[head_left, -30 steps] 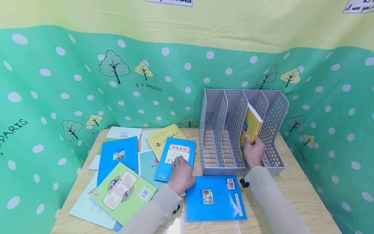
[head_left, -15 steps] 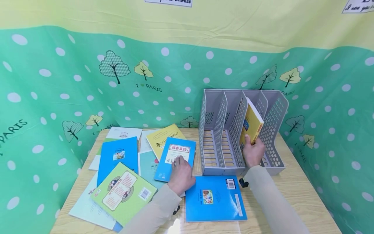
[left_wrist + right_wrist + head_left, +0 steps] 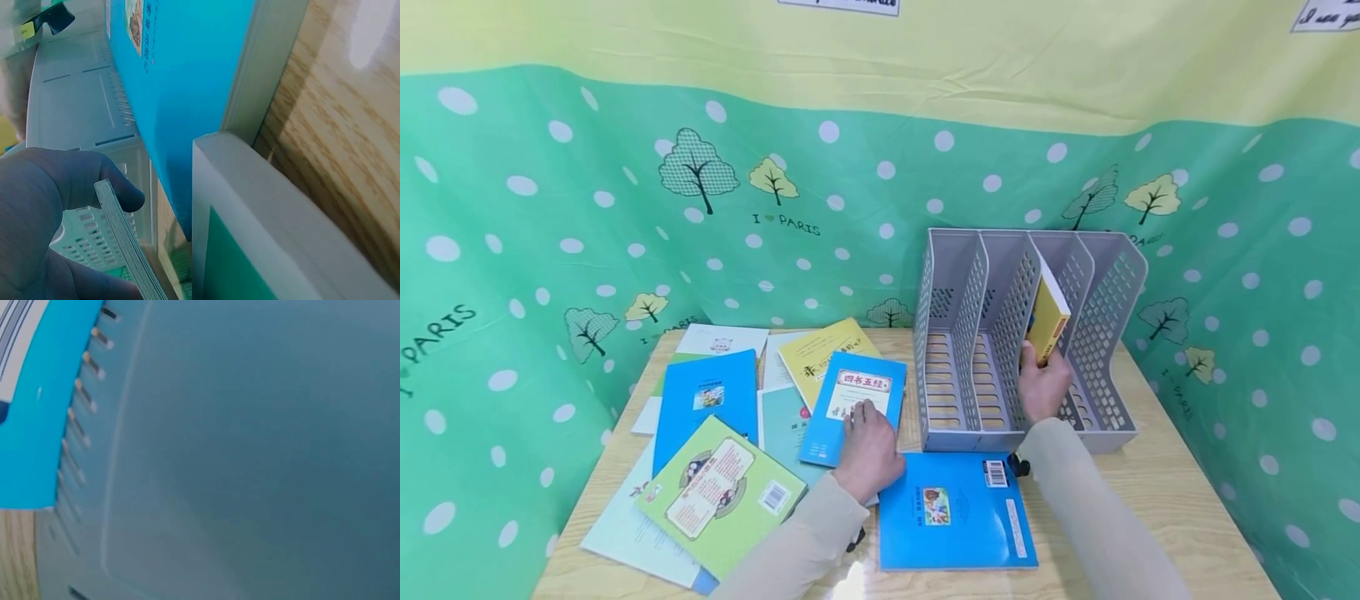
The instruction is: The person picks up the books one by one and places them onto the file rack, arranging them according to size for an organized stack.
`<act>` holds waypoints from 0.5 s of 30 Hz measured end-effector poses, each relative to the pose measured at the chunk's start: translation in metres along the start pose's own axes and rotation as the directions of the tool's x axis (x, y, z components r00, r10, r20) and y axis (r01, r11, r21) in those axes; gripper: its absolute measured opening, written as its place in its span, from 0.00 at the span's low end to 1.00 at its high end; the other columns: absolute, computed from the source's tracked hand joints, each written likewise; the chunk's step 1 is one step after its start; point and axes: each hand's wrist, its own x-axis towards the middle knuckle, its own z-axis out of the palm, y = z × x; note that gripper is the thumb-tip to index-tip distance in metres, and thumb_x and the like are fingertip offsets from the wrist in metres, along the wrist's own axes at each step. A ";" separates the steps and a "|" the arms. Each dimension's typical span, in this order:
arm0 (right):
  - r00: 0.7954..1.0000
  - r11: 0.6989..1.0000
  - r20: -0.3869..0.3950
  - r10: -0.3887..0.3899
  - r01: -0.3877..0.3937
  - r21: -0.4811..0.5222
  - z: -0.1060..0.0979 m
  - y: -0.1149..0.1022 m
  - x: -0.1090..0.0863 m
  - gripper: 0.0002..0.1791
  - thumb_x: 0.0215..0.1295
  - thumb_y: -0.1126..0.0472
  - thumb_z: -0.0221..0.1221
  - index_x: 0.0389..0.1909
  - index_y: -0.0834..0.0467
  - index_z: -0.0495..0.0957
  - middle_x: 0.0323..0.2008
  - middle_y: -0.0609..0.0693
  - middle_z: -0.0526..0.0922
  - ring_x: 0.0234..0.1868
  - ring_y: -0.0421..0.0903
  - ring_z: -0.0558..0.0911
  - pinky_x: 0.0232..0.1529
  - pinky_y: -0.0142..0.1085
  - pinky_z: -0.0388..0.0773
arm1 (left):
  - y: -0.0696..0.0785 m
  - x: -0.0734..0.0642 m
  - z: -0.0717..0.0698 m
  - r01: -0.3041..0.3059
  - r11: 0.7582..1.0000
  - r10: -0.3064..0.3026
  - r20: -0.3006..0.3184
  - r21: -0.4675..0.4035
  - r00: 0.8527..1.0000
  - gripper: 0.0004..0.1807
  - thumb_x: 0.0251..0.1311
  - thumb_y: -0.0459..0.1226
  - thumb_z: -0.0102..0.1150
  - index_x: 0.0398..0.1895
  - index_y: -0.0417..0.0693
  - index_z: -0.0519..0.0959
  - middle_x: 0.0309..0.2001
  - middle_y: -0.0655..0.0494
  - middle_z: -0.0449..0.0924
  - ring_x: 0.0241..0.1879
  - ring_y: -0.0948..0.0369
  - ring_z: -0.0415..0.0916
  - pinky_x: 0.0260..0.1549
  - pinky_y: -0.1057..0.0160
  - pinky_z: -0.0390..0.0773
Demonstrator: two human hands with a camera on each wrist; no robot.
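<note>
My right hand (image 3: 1045,387) grips the lower front of a thick yellow book (image 3: 1051,321), thumb on the left and fingers on the right. That book stands in the third compartment from the left of a grey magazine rack (image 3: 973,442), close along the divider on its left. My left hand (image 3: 871,454) lies over the lower right of a thin blue book (image 3: 868,387) with a white title panel. In the left wrist view, thumb and fingers pinch the edge of this blue book (image 3: 128,244). The right wrist view shows only the rack's panel (image 3: 250,456), not the hand.
Another blue book (image 3: 958,517) lies in front of the rack. To the left, several books overlap, among them a green one (image 3: 722,492), a blue one (image 3: 703,400) and a yellow one (image 3: 823,346). A polka-dot cloth (image 3: 820,200) hangs behind the table (image 3: 1165,500).
The right hand and the yellow book have shifted slightly left, and the book now shows more of its spine and less of its cover. The left hand has kept its place.
</note>
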 end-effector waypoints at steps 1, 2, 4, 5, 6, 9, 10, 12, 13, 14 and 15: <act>1.000 1.000 0.002 0.002 -0.002 -0.006 0.000 0.000 0.000 0.25 0.67 0.46 0.56 0.51 0.63 0.77 0.47 0.60 0.82 0.41 0.53 0.81 0.40 0.47 0.78 | 0.001 0.000 0.000 -0.003 1.000 0.003 -0.004 0.001 1.000 0.33 0.45 0.40 0.60 0.51 0.21 0.72 0.62 0.27 0.61 0.63 0.35 0.58 0.59 0.36 0.61; 1.000 1.000 0.007 0.013 -0.013 -0.016 0.000 0.001 0.000 0.25 0.67 0.45 0.55 0.51 0.63 0.77 0.46 0.60 0.82 0.41 0.53 0.81 0.39 0.46 0.78 | 0.001 0.000 0.001 -0.003 1.000 0.003 -0.005 0.003 1.000 0.34 0.45 0.40 0.60 0.51 0.21 0.72 0.62 0.27 0.61 0.63 0.36 0.58 0.60 0.36 0.60; 0.999 0.999 0.016 0.031 -0.031 -0.034 0.000 0.001 0.001 0.26 0.67 0.44 0.55 0.51 0.63 0.77 0.46 0.59 0.82 0.39 0.53 0.80 0.37 0.45 0.77 | 0.001 0.000 0.001 -0.003 1.000 0.003 -0.007 0.000 1.000 0.33 0.45 0.40 0.60 0.51 0.21 0.72 0.62 0.27 0.61 0.64 0.36 0.58 0.60 0.36 0.60; 0.999 0.998 0.025 0.048 -0.047 -0.045 0.000 0.001 0.001 0.27 0.67 0.43 0.54 0.52 0.62 0.77 0.46 0.59 0.82 0.39 0.52 0.80 0.37 0.44 0.76 | 0.001 0.000 0.000 -0.003 1.000 0.003 -0.008 0.000 1.000 0.33 0.45 0.40 0.60 0.51 0.21 0.72 0.62 0.27 0.61 0.64 0.36 0.58 0.60 0.36 0.60; 0.998 0.997 0.032 0.059 -0.058 -0.054 0.000 0.001 0.001 0.27 0.67 0.43 0.54 0.53 0.61 0.76 0.47 0.58 0.82 0.39 0.52 0.80 0.38 0.44 0.76 | 0.001 0.000 0.000 -0.003 1.000 0.003 -0.008 -0.003 1.000 0.33 0.45 0.40 0.60 0.51 0.21 0.71 0.62 0.27 0.61 0.64 0.36 0.58 0.60 0.36 0.60; 0.993 0.993 0.068 0.095 -0.090 -0.078 0.000 0.001 0.001 0.27 0.66 0.43 0.55 0.55 0.61 0.76 0.48 0.58 0.82 0.40 0.52 0.80 0.38 0.44 0.77 | 0.001 0.000 0.000 -0.001 1.000 0.001 -0.005 -0.006 1.000 0.34 0.46 0.40 0.60 0.52 0.21 0.71 0.62 0.27 0.61 0.64 0.36 0.57 0.60 0.36 0.60; 0.991 0.991 0.084 0.107 -0.099 -0.090 0.000 0.001 0.001 0.27 0.66 0.43 0.55 0.56 0.60 0.75 0.49 0.59 0.82 0.40 0.52 0.81 0.38 0.45 0.78 | 0.001 -0.001 0.000 0.000 1.000 0.000 -0.006 -0.007 1.000 0.34 0.46 0.40 0.60 0.52 0.21 0.71 0.62 0.27 0.60 0.64 0.36 0.57 0.60 0.36 0.60; 0.985 0.987 0.118 0.129 -0.117 -0.105 0.000 0.000 0.002 0.27 0.66 0.45 0.56 0.57 0.60 0.75 0.50 0.59 0.81 0.42 0.54 0.82 0.40 0.47 0.80 | 0.001 -0.001 0.000 0.004 1.000 -0.004 -0.002 -0.008 1.000 0.34 0.46 0.40 0.61 0.53 0.21 0.71 0.63 0.27 0.60 0.65 0.36 0.57 0.60 0.36 0.59; 0.980 0.985 0.134 0.145 -0.130 -0.116 0.000 0.000 0.002 0.27 0.66 0.46 0.56 0.58 0.59 0.74 0.51 0.59 0.81 0.43 0.54 0.82 0.41 0.47 0.80 | 0.001 -0.001 0.000 0.005 1.000 -0.005 -0.001 -0.010 1.000 0.34 0.46 0.40 0.61 0.53 0.21 0.71 0.63 0.27 0.60 0.65 0.36 0.57 0.60 0.36 0.59; 0.976 0.982 0.148 0.159 -0.141 -0.128 0.000 0.000 0.002 0.27 0.66 0.46 0.57 0.59 0.59 0.74 0.52 0.59 0.81 0.44 0.54 0.82 0.43 0.48 0.80 | 0.001 0.000 0.001 0.007 1.000 -0.007 0.001 -0.012 1.000 0.34 0.46 0.40 0.61 0.53 0.21 0.71 0.63 0.27 0.60 0.65 0.36 0.57 0.61 0.36 0.59; 0.972 0.978 0.159 0.174 -0.152 -0.139 0.000 -0.001 0.002 0.27 0.66 0.47 0.57 0.60 0.58 0.73 0.53 0.59 0.80 0.45 0.54 0.82 0.44 0.48 0.80 | 0.001 0.000 0.001 0.007 1.000 -0.007 0.000 -0.017 1.000 0.34 0.46 0.40 0.61 0.53 0.21 0.71 0.63 0.27 0.60 0.65 0.36 0.57 0.60 0.36 0.59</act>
